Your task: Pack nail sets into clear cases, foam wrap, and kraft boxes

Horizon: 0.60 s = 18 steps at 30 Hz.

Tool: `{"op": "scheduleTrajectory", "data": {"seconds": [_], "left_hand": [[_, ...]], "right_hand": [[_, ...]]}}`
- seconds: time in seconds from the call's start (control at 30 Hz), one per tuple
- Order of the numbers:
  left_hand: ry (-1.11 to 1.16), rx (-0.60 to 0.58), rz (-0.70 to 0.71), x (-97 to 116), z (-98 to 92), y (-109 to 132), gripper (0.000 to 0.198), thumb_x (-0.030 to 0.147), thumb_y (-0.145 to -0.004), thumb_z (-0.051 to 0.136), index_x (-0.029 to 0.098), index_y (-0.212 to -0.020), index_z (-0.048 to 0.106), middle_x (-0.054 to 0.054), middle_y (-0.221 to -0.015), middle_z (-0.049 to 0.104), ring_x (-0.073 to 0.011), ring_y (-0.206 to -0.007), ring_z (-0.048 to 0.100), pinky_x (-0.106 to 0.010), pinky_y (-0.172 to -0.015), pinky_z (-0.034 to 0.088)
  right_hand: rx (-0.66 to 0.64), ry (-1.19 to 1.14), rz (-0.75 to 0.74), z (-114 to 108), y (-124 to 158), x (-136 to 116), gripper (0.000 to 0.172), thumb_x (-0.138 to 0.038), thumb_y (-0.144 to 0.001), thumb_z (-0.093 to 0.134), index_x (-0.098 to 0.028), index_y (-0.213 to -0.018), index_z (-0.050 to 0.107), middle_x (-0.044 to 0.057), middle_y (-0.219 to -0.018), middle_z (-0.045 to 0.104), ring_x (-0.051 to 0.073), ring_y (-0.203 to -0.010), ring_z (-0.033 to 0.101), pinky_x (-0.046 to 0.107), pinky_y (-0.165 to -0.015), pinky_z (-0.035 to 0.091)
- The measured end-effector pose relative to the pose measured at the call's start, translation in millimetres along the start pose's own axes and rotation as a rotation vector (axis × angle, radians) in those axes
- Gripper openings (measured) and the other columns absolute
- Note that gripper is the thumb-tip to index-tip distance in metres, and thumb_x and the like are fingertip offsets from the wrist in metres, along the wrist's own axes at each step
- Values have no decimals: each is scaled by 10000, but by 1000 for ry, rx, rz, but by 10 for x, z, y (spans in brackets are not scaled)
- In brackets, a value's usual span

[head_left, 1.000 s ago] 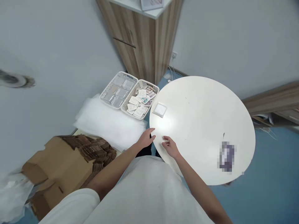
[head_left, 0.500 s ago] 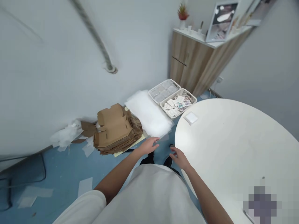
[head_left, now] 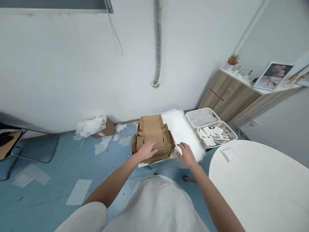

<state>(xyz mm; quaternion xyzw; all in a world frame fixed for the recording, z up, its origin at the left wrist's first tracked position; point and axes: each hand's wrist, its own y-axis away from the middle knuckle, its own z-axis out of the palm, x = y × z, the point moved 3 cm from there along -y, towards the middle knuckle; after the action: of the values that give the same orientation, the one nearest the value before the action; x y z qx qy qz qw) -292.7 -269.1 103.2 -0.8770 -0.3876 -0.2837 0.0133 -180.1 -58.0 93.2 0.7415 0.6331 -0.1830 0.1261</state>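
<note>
Left hand (head_left: 146, 150) lies flat and open on the near edge of the cardboard box stack (head_left: 153, 137) on the floor, gripping nothing. Right hand (head_left: 187, 155) is spread open over the foam sheets (head_left: 180, 127) just beside it. Looks like the reach stage. Lifting the top box would need fingers hooked under its edge.

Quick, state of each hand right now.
Left hand: open, palm down on the cardboard stack, gripping nothing.
Right hand: open, fingers spread at the near edge of the white sheets, holding nothing; contact cannot be told.
</note>
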Motion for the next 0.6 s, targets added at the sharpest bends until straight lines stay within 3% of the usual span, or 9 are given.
{"op": "scheduleTrajectory", "data": {"seconds": [0.17,0.43,0.6], "left_hand": [[11,-30,15,-340,87,52,499,461,-761,478,148,-1148,511,-129,-1168,539,-282,-1093,477,-366,-895,371],[74,-14,45,-394,86,44,495,420,-728,541,147,-1140,513,-140,-1142,550,-294,-1069,499,-373,-883,381],[26,-18,76,-388,85,-36,409,378,-727,551,125,-1047,580,-148,-1020,600,-302,-986,542,-380,-847,397]], "right_hand": [[21,182,-10,154,-380,-438,363,-295,-752,525,-199,-1102,508,141,-1272,400,293,-1154,347,436,-877,336],[-14,300,-11,336,-433,-676,316,-182,-745,489,-184,-1059,513,128,-1193,487,275,-1095,395,472,-944,203],[-85,233,77,335,-439,-681,282,-246,-749,493,-184,-1021,531,105,-1163,512,246,-1055,437,431,-909,252]]}}
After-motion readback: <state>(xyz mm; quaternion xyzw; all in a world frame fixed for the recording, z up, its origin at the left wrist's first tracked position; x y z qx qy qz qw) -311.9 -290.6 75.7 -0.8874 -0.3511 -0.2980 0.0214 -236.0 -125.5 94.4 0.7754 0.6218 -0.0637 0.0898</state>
